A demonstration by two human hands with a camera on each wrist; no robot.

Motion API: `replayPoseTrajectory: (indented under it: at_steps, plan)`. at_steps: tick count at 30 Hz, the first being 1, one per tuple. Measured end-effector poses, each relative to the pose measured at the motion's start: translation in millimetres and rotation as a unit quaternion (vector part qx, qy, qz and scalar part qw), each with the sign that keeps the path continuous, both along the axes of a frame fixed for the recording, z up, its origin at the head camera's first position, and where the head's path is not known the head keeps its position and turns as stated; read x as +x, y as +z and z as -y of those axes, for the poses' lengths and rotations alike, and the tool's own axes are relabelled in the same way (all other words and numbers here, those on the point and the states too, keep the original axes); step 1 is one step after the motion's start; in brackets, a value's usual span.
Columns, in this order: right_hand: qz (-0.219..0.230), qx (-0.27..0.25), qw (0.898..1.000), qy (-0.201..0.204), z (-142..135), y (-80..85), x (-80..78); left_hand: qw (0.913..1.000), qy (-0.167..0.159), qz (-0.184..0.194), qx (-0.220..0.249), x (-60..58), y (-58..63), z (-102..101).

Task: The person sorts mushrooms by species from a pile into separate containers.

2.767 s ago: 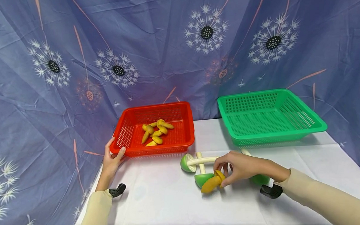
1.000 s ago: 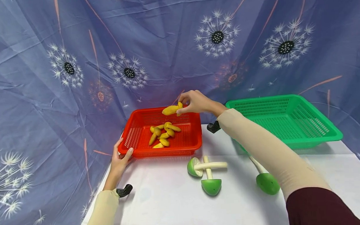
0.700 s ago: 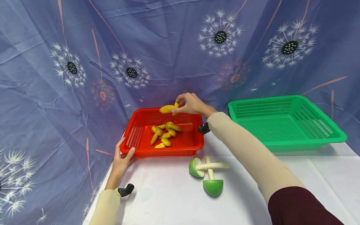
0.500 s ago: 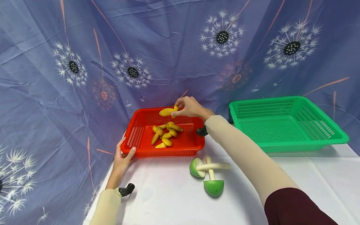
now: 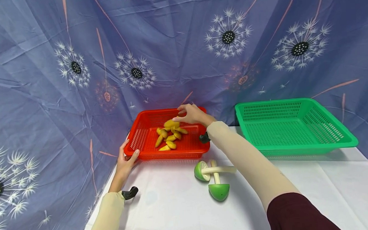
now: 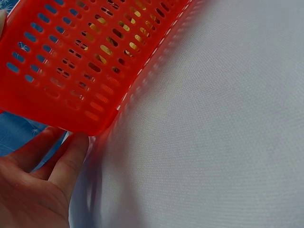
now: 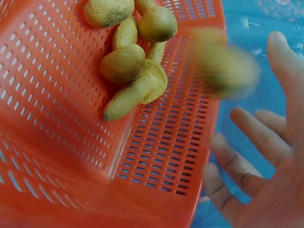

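- Right hand point(image 5: 191, 114): fingers spread, over red plastic basket point(image 5: 185, 152).
- Yellow mushroom point(image 7: 224, 71): airborne above basket floor, clear of fingers.
- Left hand point(image 5: 123, 167): gripping basket's near-left corner.
- Green-capped mushrooms point(image 5: 219, 192): crossed on bench point(image 5: 162, 203).

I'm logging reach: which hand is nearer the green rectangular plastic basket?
Right. The right hand is above the red rectangular plastic basket, left of the green basket; the left hand is farther left, at the red basket's near left corner.

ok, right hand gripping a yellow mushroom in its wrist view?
No, blue cloth shows between the blurred yellow mushroom and the right hand.
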State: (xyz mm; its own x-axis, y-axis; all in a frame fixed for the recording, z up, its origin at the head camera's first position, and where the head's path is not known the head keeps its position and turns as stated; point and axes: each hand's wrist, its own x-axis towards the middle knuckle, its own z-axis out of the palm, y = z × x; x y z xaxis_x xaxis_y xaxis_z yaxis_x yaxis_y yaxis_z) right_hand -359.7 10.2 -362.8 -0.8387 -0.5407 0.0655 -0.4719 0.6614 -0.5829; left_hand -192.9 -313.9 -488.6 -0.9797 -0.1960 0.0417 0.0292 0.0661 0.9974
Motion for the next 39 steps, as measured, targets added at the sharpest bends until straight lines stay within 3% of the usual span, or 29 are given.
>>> replayPoseTrajectory:
  at_steps: [15, 21, 26, 29, 39]
  plan:
    - [-0.02, -0.002, 1.0, 0.011, -17, 0.5, 2.1, 0.9999, -0.013, 0.005, 0.004, -2.9, 2.6, -3]
    - [-0.036, -0.016, 0.999, 0.018, -25, 4.8, 7.3, 0.9996, -0.014, 0.023, -0.003, -3.4, 3.1, -1]
    - [-0.062, 0.001, 0.998, 0.026, -37, 9.2, 11.4, 0.9991, -0.015, 0.04, 0.001, -2.6, 4.0, 2]
    - [-0.068, 0.018, 0.997, 0.027, -48, 12.2, 14.1, 0.9987, -0.018, 0.047, 0.003, 1.4, 9.6, 0]
    - [-0.117, 0.068, 0.99, 0.04, -125, 32.0, 38.0, 0.9997, -0.017, 0.016, -0.01, 4.0, 1.5, 1]
